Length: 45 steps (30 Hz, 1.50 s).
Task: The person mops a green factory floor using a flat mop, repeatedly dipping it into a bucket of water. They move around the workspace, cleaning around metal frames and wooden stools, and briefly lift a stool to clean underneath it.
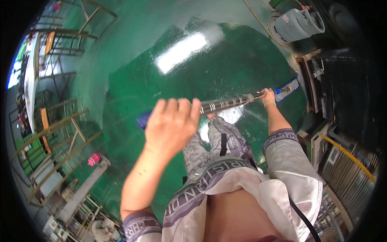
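Note:
A flat mop (225, 105) slants across in front of me, its dark, silver-banded pole running from left to right. Near the blue grip at its upper end, my left hand (172, 123) is closed around the pole. Farther down, my right hand (268, 96) grips the pole close to the blue joint. The flat mop head (288, 89), pale with a blue edge, rests on the glossy green floor (137, 88) at the right. Its underside is hidden.
A grey gas cylinder (298, 25) stands at the far right beside a coiled hose. Dark cabinets (342, 84) line the right side. Metal frames (60, 125) crowd the left, with a pink round object (94, 159) near them. Wet-looking floor reflects bright light.

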### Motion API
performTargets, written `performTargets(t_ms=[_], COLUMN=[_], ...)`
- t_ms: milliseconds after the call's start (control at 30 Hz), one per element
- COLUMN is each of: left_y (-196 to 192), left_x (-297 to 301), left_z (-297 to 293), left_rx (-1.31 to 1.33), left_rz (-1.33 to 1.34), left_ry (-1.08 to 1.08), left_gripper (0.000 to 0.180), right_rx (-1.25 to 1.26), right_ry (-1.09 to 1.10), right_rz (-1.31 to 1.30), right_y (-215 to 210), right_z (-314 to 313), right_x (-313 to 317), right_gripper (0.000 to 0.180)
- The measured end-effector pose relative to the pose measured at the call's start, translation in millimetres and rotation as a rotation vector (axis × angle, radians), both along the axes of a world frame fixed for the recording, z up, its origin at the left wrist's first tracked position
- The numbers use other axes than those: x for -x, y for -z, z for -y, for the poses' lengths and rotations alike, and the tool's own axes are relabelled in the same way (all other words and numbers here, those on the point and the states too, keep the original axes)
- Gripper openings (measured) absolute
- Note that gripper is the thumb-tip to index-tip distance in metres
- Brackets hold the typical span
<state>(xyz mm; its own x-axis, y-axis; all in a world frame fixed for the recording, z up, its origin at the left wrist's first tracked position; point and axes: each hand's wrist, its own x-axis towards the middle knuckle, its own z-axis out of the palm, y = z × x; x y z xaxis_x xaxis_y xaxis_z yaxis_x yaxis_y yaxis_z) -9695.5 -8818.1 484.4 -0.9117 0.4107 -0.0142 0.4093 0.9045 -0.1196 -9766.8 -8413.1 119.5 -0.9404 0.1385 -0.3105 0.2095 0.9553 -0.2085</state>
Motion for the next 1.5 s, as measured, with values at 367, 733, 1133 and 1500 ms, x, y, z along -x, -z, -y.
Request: performTargets(t_ms=[367,733,1133,1500], left_y=[-5,-104,-197,-220], left_x=[17,43,18,-100], left_z=[-35,-35,3,63], left_rx=[-0.031,0.181,0.347,0.334], left_rz=[0.131,-0.022,-0.181,-0.043], left_ry=[-0.221,-0.076,-0.173,-0.534], left_gripper=[0.037,0.037,0.04,0.034], right_rx=[0.055,0.431,0.561,0.538], right_ry=[0.048,0.277,-0.066,-0.821], right_rz=[0.232,-0.205,-0.195,-0.229], right_y=[-18,-65,-111,-100], right_z=[2,70,218,321], right_x=[69,84,146,83], right_gripper=[0.018,0.021,0.024,0.011])
